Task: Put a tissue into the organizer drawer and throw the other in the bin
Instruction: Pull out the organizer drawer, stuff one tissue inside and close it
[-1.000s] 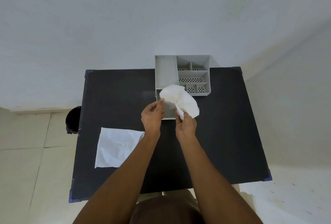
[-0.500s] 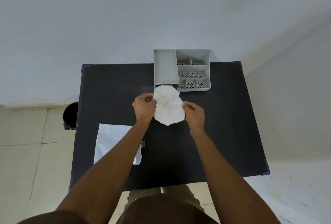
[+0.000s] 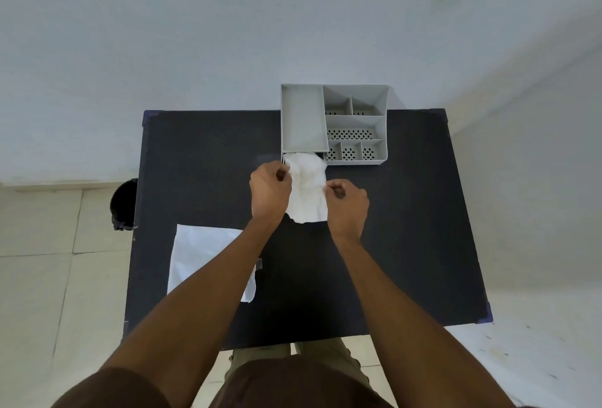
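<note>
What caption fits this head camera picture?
Both hands hold a tissue by the grey organizer.

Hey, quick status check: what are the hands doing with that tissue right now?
Left hand and right hand both pinch the crumpled tissue at the organizer front. Second tissue flat on table. Nothing blocking.

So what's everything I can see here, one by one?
tissue held in hands: 1, white, crumpled, at the organizer's near left corner where the drawer would be
flat tissue: 1, white, table's near left, partly under the left forearm
organizer: 1, grey, table's far edge, several compartments
table: 1, black
bin: 1, black, on the floor left of the table
left hand: 1, pinching the tissue's left edge
right hand: 1, pinching its right edge
</note>
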